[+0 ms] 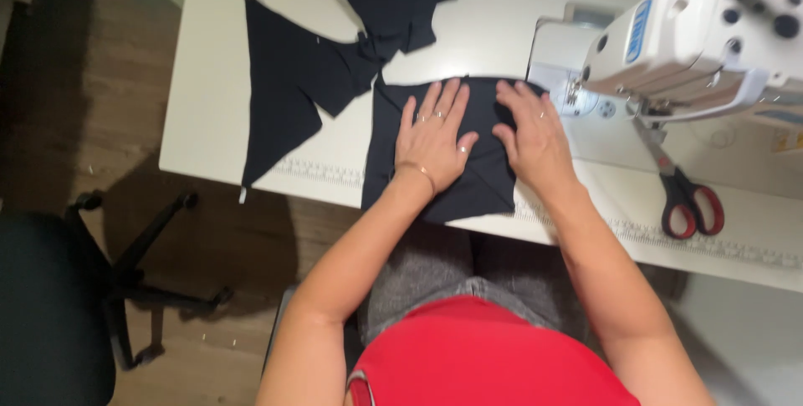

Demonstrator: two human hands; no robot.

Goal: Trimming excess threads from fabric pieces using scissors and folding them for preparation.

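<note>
A piece of black fabric (393,151) lies on the white table (209,113) in front of me, its near edge hanging a little over the table's front edge. My left hand (433,140) rests flat on the middle of it, fingers spread. My right hand (535,134) presses flat on its right part, close to the white sewing machine (694,34). Neither hand holds anything.
More black fabric pieces (293,80) lie at the table's back left, one corner drooping over the front edge. Red-handled scissors (686,193) lie to the right, under the machine's head. A measuring tape strip (719,247) runs along the table front. A black office chair (58,297) stands at left.
</note>
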